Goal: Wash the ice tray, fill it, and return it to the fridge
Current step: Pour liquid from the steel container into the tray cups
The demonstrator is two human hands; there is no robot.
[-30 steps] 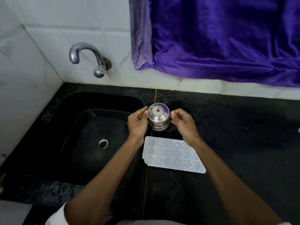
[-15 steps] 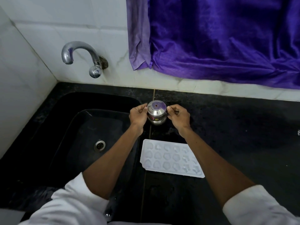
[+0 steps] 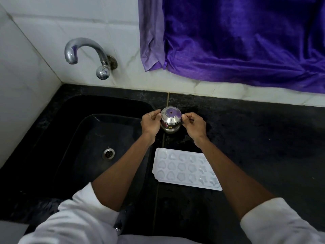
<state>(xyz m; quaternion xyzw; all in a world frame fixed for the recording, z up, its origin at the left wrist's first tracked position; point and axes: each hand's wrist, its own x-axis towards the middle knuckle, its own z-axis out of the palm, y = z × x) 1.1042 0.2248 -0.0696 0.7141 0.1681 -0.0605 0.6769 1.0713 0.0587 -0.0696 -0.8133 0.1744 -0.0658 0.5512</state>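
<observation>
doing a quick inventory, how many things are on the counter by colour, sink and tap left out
white: 1, the ice tray
silver: 1, the steel pot, lid on, held between the left hand and right hand
total: 2

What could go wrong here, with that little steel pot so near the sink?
The steel pot sits beside the sink edge, held between the left hand and right hand; a slip might tip it in. The ice tray lies just under the forearms, so pulling back could knock it.
</observation>
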